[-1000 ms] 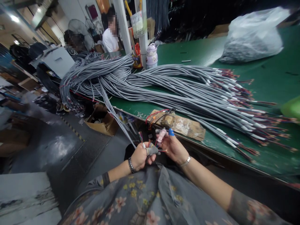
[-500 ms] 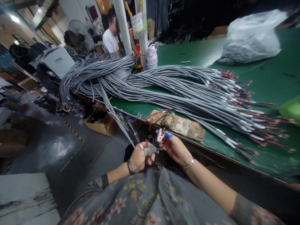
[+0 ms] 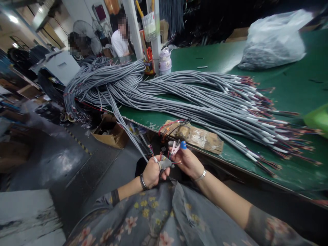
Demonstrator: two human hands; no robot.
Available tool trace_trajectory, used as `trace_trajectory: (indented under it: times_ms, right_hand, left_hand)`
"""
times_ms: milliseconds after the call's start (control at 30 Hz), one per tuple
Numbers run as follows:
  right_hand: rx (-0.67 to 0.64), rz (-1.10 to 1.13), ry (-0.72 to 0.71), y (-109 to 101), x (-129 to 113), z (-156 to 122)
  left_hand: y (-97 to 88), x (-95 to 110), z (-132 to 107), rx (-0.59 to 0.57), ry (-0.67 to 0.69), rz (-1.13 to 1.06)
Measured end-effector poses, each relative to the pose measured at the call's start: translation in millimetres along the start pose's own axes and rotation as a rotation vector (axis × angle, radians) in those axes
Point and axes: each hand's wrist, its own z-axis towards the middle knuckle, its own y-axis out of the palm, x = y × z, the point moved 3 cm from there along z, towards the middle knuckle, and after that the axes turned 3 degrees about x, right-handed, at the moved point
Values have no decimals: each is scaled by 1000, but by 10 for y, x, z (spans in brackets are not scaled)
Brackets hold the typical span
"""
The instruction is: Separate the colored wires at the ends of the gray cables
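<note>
My left hand (image 3: 153,171) is closed around the ends of several grey cables (image 3: 132,136), its thumb in a grey covering. Thin coloured wires (image 3: 177,162) fan out from its grip. My right hand (image 3: 189,163), with blue wrapping on the thumb, pinches a small pink clip (image 3: 175,147) that resembles a clothes peg. The clip is close to the wires, beyond the left fingers; whether its jaws touch a wire cannot be made out. The held cables run back to a large heap of grey cables (image 3: 179,94) on the green table (image 3: 205,56).
A cable-marked wooden board (image 3: 205,139) lies on the table's near edge. White plastic bag (image 3: 274,42), lilac bottle (image 3: 164,61) and post (image 3: 133,30) stand farther back. A cardboard box (image 3: 109,133) sits below, left. A person in white (image 3: 119,44) is beyond the table.
My right hand has shifted slightly left with the pink clip, closer to my left hand. The clip has turned a little. My left hand keeps its grip on the cables.
</note>
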Motion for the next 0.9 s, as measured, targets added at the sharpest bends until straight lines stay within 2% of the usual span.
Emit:
trace_trajectory:
  times_ms: [200, 533, 700, 900]
  right_hand:
    - [44, 40, 10, -7, 4, -9]
    - [-96, -19, 62, 8, -33, -83]
    - [-104, -5, 88, -1, -87, -108]
    - [-76, -60, 15, -2, -134, -118]
  left_hand:
    - [-32, -48, -4, -4, -7, -1]
    - [-75, -62, -60, -1, 15, 7]
    - [-72, -41, -89, -10, 50, 4]
    - [-45, -23, -66, 21, 86, -49]
